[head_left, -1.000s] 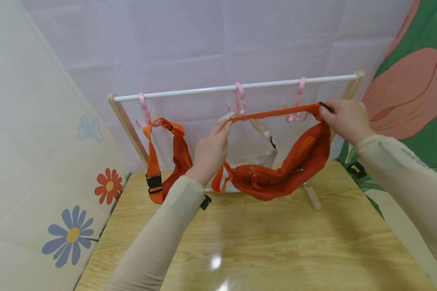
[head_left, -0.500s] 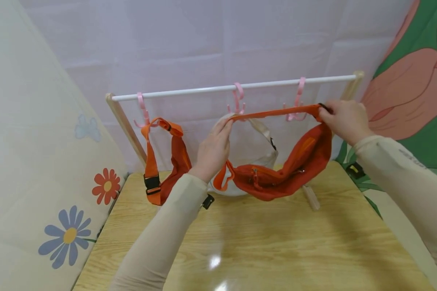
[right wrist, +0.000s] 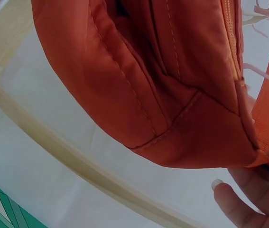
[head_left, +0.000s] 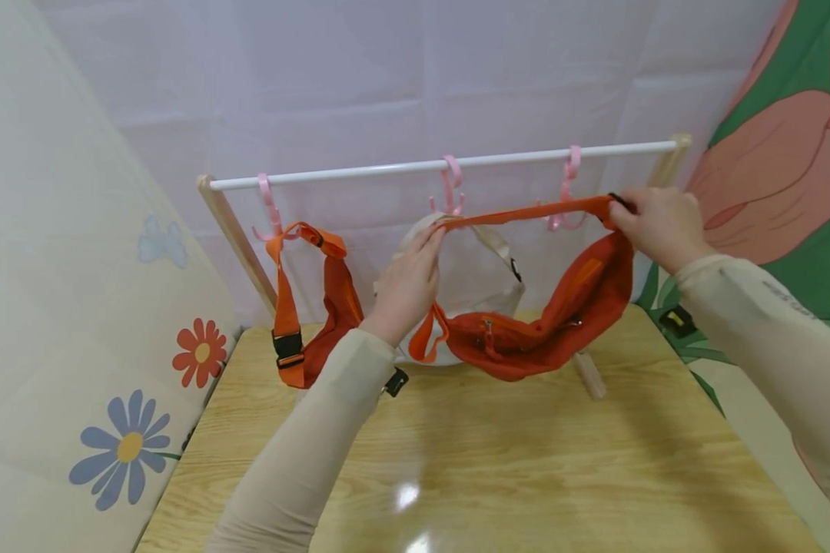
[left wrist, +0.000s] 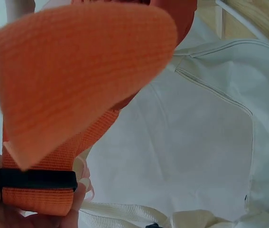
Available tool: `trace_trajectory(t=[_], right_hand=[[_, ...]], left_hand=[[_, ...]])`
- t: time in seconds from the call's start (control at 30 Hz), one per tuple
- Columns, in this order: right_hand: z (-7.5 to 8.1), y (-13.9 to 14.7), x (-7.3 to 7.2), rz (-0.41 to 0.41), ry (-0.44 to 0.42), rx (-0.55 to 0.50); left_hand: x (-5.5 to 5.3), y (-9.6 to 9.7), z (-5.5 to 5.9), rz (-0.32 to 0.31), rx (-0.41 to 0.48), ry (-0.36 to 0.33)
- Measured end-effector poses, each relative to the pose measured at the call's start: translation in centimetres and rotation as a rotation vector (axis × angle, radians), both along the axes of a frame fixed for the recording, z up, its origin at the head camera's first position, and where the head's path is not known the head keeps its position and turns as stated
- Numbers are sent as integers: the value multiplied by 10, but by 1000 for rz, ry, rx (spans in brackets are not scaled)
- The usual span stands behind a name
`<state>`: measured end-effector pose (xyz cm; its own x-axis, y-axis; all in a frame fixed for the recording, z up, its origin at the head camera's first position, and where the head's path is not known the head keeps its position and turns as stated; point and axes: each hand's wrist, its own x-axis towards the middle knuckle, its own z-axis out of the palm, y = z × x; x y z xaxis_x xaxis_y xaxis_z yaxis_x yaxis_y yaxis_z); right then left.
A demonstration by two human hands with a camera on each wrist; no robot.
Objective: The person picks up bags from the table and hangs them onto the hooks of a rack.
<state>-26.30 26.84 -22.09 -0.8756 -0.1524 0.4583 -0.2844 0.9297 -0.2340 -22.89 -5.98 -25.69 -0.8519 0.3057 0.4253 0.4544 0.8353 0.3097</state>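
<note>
An orange-red waist bag (head_left: 526, 355) hangs between my two hands, its orange strap (head_left: 519, 216) stretched nearly level above it. My left hand (head_left: 406, 292) pinches the strap's left part, in front of the middle pink hook (head_left: 451, 184). In the left wrist view, fingers lie beside a black slider (left wrist: 38, 179) on the webbing, and a loose strap loop fills the foreground. My right hand (head_left: 664, 227) grips the strap's right end at a dark fitting, below and right of the right pink hook (head_left: 569, 188). Behind the bag hangs a cream bag (head_left: 501, 303), partly covered.
A white rail (head_left: 360, 170) on a wooden-legged rack bears the pink hooks. On the left hook (head_left: 270, 203) hangs another orange waist bag (head_left: 339, 307) with a black buckle (head_left: 288, 349). The rack stands on a wood-grain table (head_left: 526, 461). A black buckle (head_left: 396, 382) dangles near my left forearm.
Both hands keep their hold on the strap. My left hand has shifted slightly right, and the orange bag between the hands has moved slightly right with it.
</note>
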Motion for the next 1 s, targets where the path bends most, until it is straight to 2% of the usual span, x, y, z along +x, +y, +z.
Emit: trace_trajectory(t=[0.3,0.53,0.67,0.83,1.0], right_hand=[[-7,2,-3,6,-53,-3],[-21,9,-2,43,-97,-90],[-29,9,-3,43,-127,-130],[-42,6,-3,74,-108,-161],[-55,0,-5,86,-104,-224]], left_hand=[[2,-1,-3,-7,18,-120],[5,-5,-12,-100,40,-185],[7,-4,-18,-131,27,-212],[9,-3,-32,-191,-1,-263],[13,1,-45,-247,21,-330]])
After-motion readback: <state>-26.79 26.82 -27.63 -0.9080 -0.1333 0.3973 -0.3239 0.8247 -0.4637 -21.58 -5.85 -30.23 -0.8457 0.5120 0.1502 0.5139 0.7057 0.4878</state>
